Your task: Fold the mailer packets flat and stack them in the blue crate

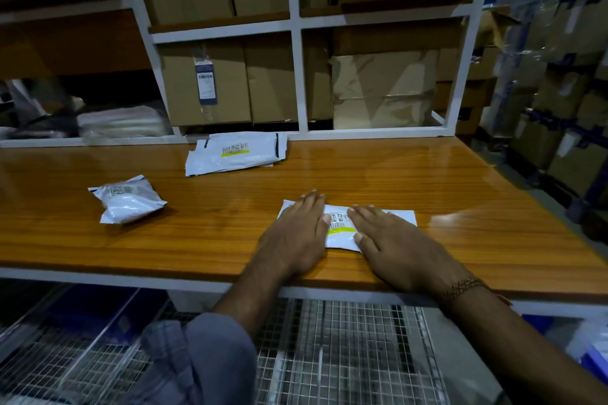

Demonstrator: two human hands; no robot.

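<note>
Both hands [297, 233] [399, 248] flat on mailer packet [342, 228], wooden table [460, 194]

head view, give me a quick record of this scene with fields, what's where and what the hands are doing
surface: glossy orange-brown wooden table
left hand: flat, palm down on the left part of the white plastic mailer packet with barcode label
right hand: flat, palm down on its right part
puffy white mailer packet: left, apart from hands
flat white mailer pile: table's far edge, by white metal shelf frame
blue crate: not clearly identifiable
</note>
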